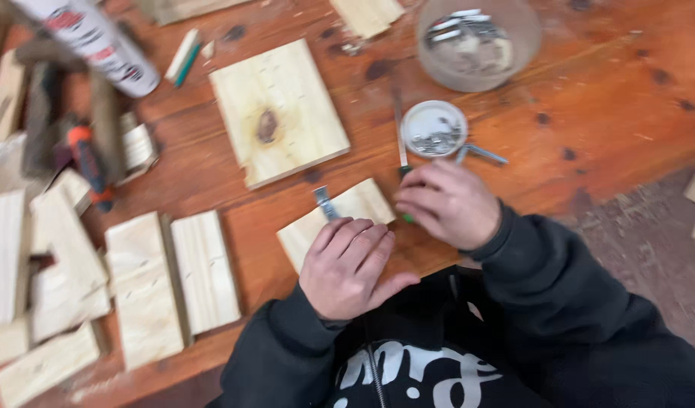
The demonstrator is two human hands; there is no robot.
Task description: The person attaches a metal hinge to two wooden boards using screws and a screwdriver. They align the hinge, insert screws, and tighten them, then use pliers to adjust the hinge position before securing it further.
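My left hand lies palm down on a small pale wood board at the near edge of the red-brown workbench. A small metal hinge sits on the board just beyond my fingers. My right hand is closed around the green handle of a screwdriver, whose shaft points away toward a small round tin of screws. The image is blurred by motion.
A larger knotted board lies beyond the small one. Several wood offcuts are spread at the left. A clear tub of hardware stands at the top, a white cartridge tube at top left, and loose metal pieces by the tin.
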